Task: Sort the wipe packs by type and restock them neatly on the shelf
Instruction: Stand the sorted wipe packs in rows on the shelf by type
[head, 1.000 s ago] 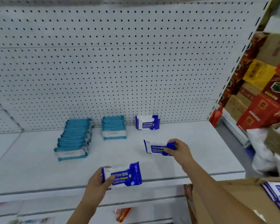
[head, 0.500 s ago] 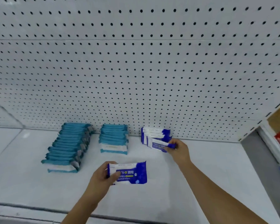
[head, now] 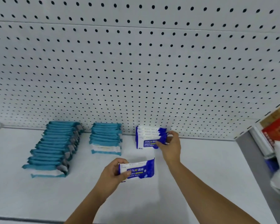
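Wipe pack (head: 140, 170) in left hand (head: 110, 175); right hand (head: 171, 147) pinches row's front pack (head: 148, 142).

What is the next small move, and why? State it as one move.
Probably the right hand should loosen its grip and draw back. It pinches the right end of the front pack, which already stands on edge against the blue row at the pegboard, so it looks placed. The left hand holds a second blue pack just in front, ready for the next spot.

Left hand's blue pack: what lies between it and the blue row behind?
Head view: only bare shelf separates the pack from the row.
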The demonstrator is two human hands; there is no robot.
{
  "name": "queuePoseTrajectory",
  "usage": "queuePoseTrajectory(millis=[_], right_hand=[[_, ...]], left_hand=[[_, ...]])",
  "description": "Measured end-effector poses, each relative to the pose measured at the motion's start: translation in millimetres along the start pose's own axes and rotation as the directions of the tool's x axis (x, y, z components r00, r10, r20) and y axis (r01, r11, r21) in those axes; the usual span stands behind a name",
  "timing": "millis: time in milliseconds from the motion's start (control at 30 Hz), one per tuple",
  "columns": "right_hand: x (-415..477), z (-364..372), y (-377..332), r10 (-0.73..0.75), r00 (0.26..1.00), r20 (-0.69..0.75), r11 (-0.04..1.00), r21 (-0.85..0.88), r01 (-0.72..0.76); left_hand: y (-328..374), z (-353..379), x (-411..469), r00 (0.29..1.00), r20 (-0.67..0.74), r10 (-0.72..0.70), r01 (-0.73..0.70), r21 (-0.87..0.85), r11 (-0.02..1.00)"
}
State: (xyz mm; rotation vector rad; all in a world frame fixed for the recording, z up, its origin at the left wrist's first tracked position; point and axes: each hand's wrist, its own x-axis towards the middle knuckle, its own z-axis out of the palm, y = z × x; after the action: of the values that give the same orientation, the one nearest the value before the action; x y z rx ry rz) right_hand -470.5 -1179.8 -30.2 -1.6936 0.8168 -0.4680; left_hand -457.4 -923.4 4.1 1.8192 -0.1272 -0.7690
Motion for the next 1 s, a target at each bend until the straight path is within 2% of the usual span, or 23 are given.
queuePoseTrajectory(millis=[100, 200, 267, 367, 433, 467, 533, 600, 700, 767, 833, 933, 1000], right_hand=[[1.3, -2.3, 0.7, 0.034, 0.999, 0.032, 0.999, 0.017, -0.034], [-6.2, -15.7, 2.7, 0.065, 0.997, -0.051, 0.998, 0.030, -0.064], [-19.5, -26.5, 1.4, 0.089, 0.994, -0.063, 0.991, 0.110, -0.081], [-38.7, -34.9, 1.3, 0.097, 0.983, 0.155, 0.982, 0.147, -0.120], [-43.5, -33.2, 5.7, 0.088, 0.946, 0.312, 0.994, 0.033, -0.104], [-42.7, -31.3, 9.6, 0.092, 0.939, 0.332, 0.996, -0.023, -0.090], [-37.7, -26.9, 13.3, 0.080, 0.955, 0.285, 0.996, -0.058, -0.066], [-30.4, -21.7, 12.1, 0.042, 0.982, 0.185, 0.997, -0.078, -0.028], [-19.7, -12.4, 4.2, -0.060, 0.997, 0.045, 0.995, -0.072, 0.063], [-12.1, -8.3, 0.8, -0.122, 0.992, 0.011, 0.989, -0.078, 0.123], [-5.3, -5.4, 1.5, -0.082, 0.997, 0.009, 0.996, -0.041, 0.083], [-2.2, -5.8, 8.0, 0.049, 0.996, 0.075, 0.997, 0.062, -0.054], [-2.1, -7.4, 13.8, 0.052, 0.984, 0.172, 0.997, 0.050, -0.061]], left_hand=[[2.6, 8.0, 8.4, 1.000, 0.003, 0.017, -0.017, -0.027, 1.000], [6.0, 16.2, 22.0, 1.000, -0.001, 0.029, -0.029, -0.068, 0.997], [9.1, 22.6, 33.7, 0.999, 0.008, 0.053, -0.052, -0.083, 0.995], [12.4, 36.9, 50.1, 0.995, 0.020, 0.102, -0.099, -0.131, 0.987], [12.6, 46.2, 60.6, 0.991, 0.000, 0.130, -0.129, -0.132, 0.983], [12.2, 50.8, 65.9, 0.990, -0.018, 0.141, -0.142, -0.123, 0.982], [11.2, 59.9, 75.4, 0.982, -0.092, 0.164, -0.172, -0.081, 0.982], [10.8, 67.9, 80.7, 0.961, -0.223, 0.164, -0.180, -0.053, 0.982], [12.8, 76.5, 89.7, 0.913, -0.378, 0.153, -0.192, -0.067, 0.979], [11.1, 78.1, 103.6, 0.911, -0.397, 0.113, -0.140, -0.041, 0.989], [7.2, 77.5, 120.7, 0.918, -0.385, 0.092, -0.089, 0.024, 0.996], [1.3, 79.9, 134.9, 0.924, -0.332, 0.188, -0.126, 0.200, 0.972], [0.9, 81.8, 138.8, 0.918, -0.287, 0.275, -0.201, 0.261, 0.944]])
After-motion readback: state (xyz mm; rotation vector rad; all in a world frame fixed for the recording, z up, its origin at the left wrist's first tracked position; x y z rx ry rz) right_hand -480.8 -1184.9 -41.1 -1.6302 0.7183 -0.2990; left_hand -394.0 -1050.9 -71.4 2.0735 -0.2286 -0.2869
